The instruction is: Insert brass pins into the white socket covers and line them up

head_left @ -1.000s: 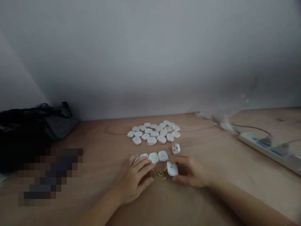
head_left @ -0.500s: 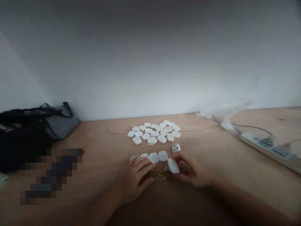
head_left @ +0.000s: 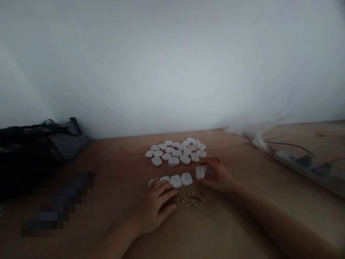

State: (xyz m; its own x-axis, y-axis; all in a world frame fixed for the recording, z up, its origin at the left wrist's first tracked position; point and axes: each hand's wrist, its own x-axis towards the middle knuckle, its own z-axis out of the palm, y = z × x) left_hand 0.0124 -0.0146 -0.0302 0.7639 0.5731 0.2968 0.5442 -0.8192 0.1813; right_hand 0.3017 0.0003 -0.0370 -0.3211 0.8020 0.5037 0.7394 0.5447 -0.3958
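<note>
My left hand (head_left: 159, 205) lies with spread fingers over the left end of a row of white rounded-square pieces (head_left: 176, 181), partly covering two of them. At the right end of that row, my right hand (head_left: 217, 174) has its thumb and fingers around the side of another white piece (head_left: 199, 172). Small brass-coloured parts (head_left: 192, 200) lie in a loose pile between the hands, nearer to me than the row. Behind the row sits a cluster of several similar white pieces (head_left: 177, 153).
A dark bag (head_left: 71, 140) stands at the left, with a pixelated dark object (head_left: 63, 201) before it. At the right are a white power strip (head_left: 309, 171) with plugs and cables, and clear plastic wrap (head_left: 258, 136). A pale wall rises behind the wooden table (head_left: 113, 162).
My right hand has moved back from beside the brass parts to the white piece behind. The white piece it held tilted near the pile is gone from there. My left hand has barely moved.
</note>
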